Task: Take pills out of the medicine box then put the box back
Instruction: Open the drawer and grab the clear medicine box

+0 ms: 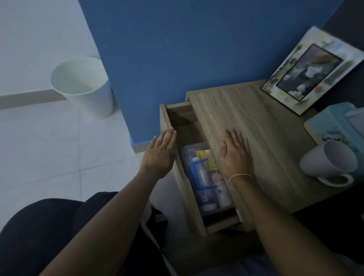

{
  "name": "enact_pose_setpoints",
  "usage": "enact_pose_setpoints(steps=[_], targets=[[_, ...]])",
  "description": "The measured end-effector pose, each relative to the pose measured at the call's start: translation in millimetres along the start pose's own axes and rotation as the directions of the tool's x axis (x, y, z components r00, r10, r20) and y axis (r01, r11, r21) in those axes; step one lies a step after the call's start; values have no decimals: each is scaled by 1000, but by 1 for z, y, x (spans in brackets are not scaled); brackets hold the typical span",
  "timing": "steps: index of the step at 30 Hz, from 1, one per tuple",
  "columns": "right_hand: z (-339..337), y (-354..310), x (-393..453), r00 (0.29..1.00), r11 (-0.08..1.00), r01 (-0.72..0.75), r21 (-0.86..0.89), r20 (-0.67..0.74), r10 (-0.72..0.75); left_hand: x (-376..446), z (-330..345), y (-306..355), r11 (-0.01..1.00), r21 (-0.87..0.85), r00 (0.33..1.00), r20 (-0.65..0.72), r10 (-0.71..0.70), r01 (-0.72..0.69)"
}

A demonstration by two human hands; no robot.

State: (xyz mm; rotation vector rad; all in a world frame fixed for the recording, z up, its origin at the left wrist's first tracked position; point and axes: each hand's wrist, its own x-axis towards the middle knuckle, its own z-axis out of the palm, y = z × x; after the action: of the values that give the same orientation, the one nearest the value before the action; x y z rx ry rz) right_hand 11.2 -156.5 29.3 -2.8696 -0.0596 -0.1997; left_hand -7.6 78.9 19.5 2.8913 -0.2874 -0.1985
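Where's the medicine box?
In the head view, the medicine box sits inside the open drawer of the wooden nightstand, between the left hand and right hand.

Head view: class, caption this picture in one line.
Open hands, left and right, flank an open drawer holding a clear medicine box.

My medicine box (206, 178) lies flat in the open drawer (176, 158), at five o'clock from the drawer's back corner. It is clear plastic with a blue handle (198, 173) on its closed lid; bottles and yellow packets show through.
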Motion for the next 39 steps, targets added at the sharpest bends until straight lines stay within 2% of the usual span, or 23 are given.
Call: enact_pose_setpoints(steps=[15, 21, 25, 30, 32, 35, 37, 39], targets=[[-1, 0, 2, 1000, 1000, -9, -1, 28, 9, -50, -18, -45, 985, 7, 983, 51, -175, 175], [-2, -1, 1, 999, 1000, -6, -12, 49, 7, -58, -25, -58, 980, 58, 977, 86, -193, 188], [-3, -1, 1, 998, 1000, 0, -28, 58, 2, -57, -28, -55, 980, 29, 974, 107, -200, 198], [-6, -3, 2, 992, 999, -21, -40, 124, 26, -57, -30, -47, 974, 33, 969, 107, -225, 222], [-9, -9, 0, 991, 999, -49, 7, 125, 48, -54, -32, -41, 977, 39, 975, 65, -212, 209], [-12, -39, -24, 998, 983, -43, 179, 50, 34, -43, -41, -27, 993, -6, 993, -16, -117, 117], [-12, -68, -48, 998, 949, -17, 316, 61, -3, -30, -44, -16, 998, -38, 998, -18, -53, 52], [-8, -89, -71, 992, 942, -16, 335, 126, -29, -18, -43, -8, 999, -45, 1000, 17, -14, 14]])
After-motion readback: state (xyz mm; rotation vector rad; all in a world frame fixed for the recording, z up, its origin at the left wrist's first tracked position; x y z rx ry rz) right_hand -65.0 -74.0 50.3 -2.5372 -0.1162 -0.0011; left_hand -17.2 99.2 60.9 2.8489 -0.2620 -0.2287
